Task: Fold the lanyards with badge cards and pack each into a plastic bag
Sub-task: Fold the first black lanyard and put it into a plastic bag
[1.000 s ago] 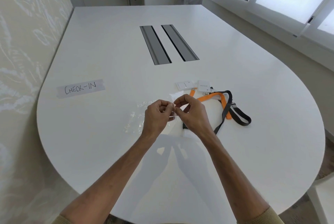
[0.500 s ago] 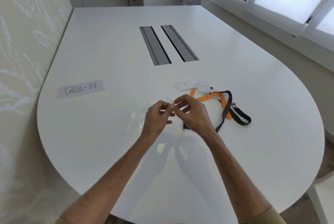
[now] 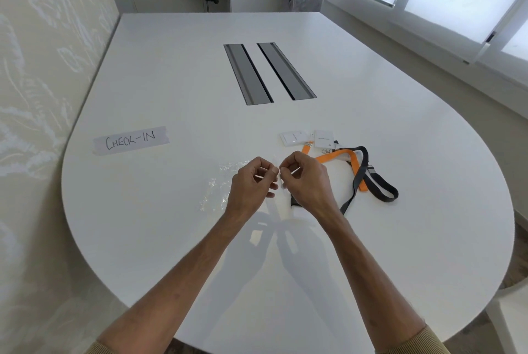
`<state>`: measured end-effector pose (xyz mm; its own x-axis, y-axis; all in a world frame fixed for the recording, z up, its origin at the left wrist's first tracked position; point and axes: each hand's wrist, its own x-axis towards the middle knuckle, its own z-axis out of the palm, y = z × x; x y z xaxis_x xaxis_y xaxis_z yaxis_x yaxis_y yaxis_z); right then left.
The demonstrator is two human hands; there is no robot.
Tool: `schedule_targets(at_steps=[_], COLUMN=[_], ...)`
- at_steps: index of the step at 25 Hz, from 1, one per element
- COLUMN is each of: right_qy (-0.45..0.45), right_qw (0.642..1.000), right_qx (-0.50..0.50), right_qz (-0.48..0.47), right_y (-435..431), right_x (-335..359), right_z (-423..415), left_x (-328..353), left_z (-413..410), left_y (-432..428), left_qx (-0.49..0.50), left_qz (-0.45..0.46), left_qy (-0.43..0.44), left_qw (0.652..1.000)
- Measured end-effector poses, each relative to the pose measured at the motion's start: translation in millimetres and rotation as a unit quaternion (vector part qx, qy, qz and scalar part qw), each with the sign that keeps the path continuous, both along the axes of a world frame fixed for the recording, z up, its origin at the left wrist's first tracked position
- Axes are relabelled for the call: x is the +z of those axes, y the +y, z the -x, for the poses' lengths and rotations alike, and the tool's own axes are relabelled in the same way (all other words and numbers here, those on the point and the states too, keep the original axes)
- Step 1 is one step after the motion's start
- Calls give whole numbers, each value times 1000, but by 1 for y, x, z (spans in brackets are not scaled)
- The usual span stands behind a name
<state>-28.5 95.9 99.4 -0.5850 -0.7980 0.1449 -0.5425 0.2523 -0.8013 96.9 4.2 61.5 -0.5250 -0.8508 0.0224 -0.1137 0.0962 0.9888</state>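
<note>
Plastic bag [image 3: 285,203] edge pinched btw L hand [image 3: 251,185] & R hand [image 3: 307,182].

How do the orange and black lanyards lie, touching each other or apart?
Touching. The head view shows the black lanyard crossing the orange lanyard to the right of the hands. The two straps overlap there, with no gap between them.
</note>
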Motion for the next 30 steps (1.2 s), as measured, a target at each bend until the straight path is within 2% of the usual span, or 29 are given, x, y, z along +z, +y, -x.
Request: schedule_targets(at_steps=[7,11,17,26,30], right_qy=[-79,-128,-43,-57,-54], right_qw=[997,991,999,998,998], right_qx=[18,0,-29,-29,-32], right_qz=[7,30,9,24,18], right_y=[1,0,-3,-2,-3], right_x=[-1,-6,-9,-9,-7], right_z=[3,11,4,4,7], left_x=[4,6,2,6,9], left_z=[-1,0,8,9,11], left_y=[-1,2,4,1,1], left_qx=[15,4,24,19,14], left_qz=[88,75,59,64,95], left_qy=[-27,-13,-32,-44,-47], left_qw=[996,997,997,997,994])
